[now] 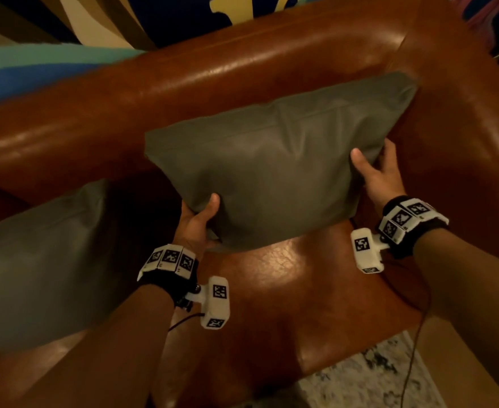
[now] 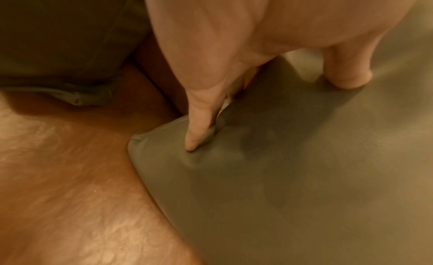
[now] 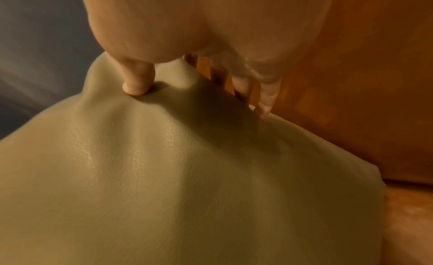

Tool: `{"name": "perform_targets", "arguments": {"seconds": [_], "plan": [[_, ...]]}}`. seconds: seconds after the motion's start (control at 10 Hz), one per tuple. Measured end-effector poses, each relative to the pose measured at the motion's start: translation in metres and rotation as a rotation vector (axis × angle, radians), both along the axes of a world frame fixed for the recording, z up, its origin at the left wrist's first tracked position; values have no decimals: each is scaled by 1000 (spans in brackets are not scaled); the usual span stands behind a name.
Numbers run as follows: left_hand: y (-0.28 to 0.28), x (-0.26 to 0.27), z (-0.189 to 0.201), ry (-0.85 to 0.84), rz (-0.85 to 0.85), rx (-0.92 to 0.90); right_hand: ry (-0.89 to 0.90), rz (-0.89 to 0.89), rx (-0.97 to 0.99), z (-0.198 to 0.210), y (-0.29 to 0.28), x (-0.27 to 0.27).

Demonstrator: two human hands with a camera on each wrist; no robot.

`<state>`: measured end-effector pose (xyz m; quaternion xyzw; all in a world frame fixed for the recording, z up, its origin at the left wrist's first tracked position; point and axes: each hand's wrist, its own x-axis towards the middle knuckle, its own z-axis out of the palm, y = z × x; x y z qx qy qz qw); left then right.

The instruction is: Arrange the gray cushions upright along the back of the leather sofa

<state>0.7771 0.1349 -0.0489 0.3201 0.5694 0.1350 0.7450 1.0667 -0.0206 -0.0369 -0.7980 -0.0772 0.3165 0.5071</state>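
Brown leather sofa [image 1: 242,69], corner seat. Both hands, left hand [image 1: 196,223] at 7 o'clock, right hand [image 1: 381,175] at 3, gripping gray cushion [image 1: 272,163], leaning backward. Second cushion [image 1: 36,260] at 9. Next, probably: tip upright against backrest.

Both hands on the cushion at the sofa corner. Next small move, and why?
Probably tip it back against the backrest and set its lower edge on the seat. The left hand and right hand grip the cushion at its sides, near the corner, but it seems tilted and lifted off the seat.
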Motion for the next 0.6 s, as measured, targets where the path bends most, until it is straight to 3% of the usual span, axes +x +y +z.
{"name": "perform_targets", "arguments": {"seconds": [0.2,0.4,0.5,0.6], "plan": [[-13,2,-1,10,29,-8,-31,80,-39,-2,6,12],[-2,-12,6,109,-63,165,-90,50,-96,8,-2,-1],[-9,-39,16,212,-167,212,-194,-42,-158,16,-15,-24],[-22,-102,6,311,-301,209,-196,-47,-262,3,-46,-58]]}}
